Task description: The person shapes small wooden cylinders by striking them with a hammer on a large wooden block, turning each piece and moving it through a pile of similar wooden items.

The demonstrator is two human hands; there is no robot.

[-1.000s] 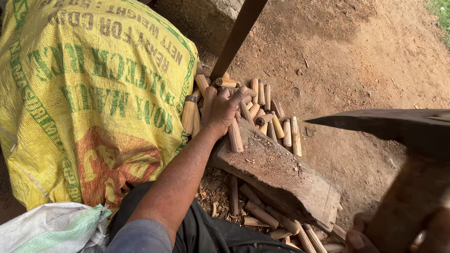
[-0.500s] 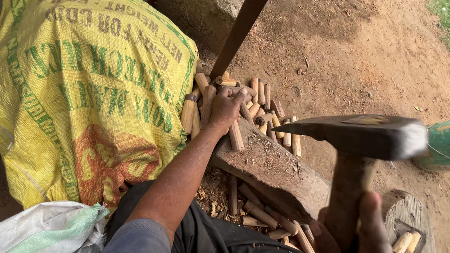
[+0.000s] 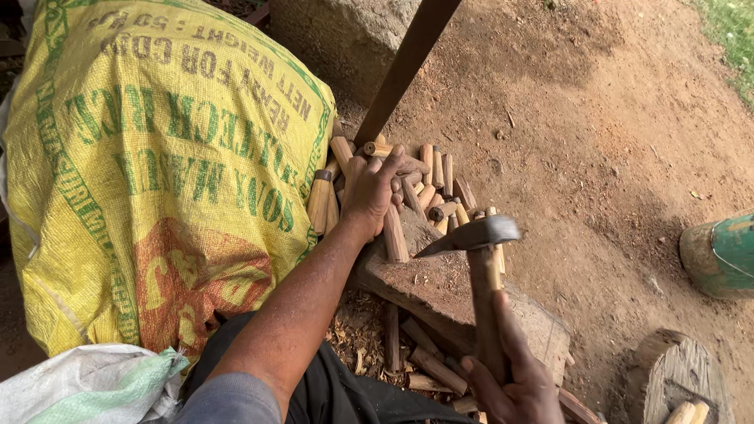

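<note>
My left hand (image 3: pixel 375 191) reaches into a pile of short wooden sticks (image 3: pixel 428 184) on the dirt, fingers curled on one stick whose lower end (image 3: pixel 394 235) rests on a flat stone block (image 3: pixel 448 294). My right hand (image 3: pixel 510 381) grips the wooden handle of a small hatchet (image 3: pixel 479 235). Its metal head hangs just above the block, a little to the right of the held stick.
A bulging yellow woven sack (image 3: pixel 157 173) with green print stands at left, a white sack (image 3: pixel 86 385) below it. A slanted wooden pole (image 3: pixel 404 67) rises behind the pile. More cut sticks (image 3: pixel 416 353) lie under the block. A green container (image 3: pixel 719 255) and a wood stump (image 3: pixel 679 377) sit at right.
The hatchet has swung down and leftward from high near the camera to just above the stone block. My left hand has stayed on the sticks.
</note>
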